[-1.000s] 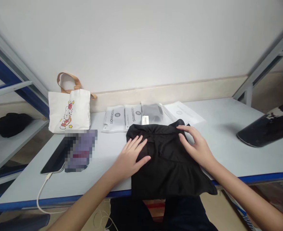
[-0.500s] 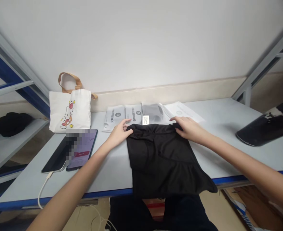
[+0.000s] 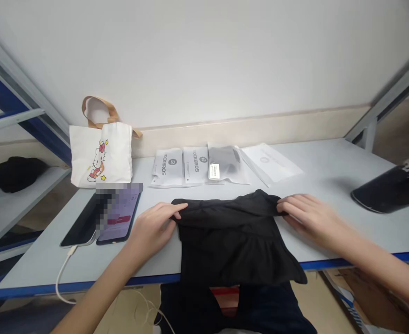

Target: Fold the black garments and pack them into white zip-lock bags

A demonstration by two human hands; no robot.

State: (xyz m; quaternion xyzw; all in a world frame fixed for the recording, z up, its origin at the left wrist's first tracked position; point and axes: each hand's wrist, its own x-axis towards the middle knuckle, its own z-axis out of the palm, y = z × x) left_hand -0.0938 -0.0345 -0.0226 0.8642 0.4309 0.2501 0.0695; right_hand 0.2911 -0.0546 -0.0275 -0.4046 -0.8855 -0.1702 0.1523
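Observation:
A piece of black cloth (image 3: pixel 239 255) lies across the front of the table, its lower part hanging over the edge. Its far part is folded over toward me as a wide band. My left hand (image 3: pixel 155 227) pinches the left end of this fold, thumb beneath and index finger on top. At the opposite end, my right hand (image 3: pixel 308 218) is closed on the fold's right corner, fingers together. Behind the cloth lie several printed, frosted plastic packets, among them a left packet (image 3: pixel 168 169) and one with dark contents and a white label (image 3: pixel 225 162).
A white tote bag (image 3: pixel 101 155) with tan handles stands at the back left. Two phones lie before it, the left phone (image 3: pixel 84 220) plugged into a white cable (image 3: pixel 63 271). A flat white packet (image 3: pixel 272 162) lies behind; a dark cylindrical object (image 3: pixel 381 197) is at right.
Both hands have drawn the cloth's far edge toward me and folded it over the rest. My hands are farther apart and nearer the table's front edge.

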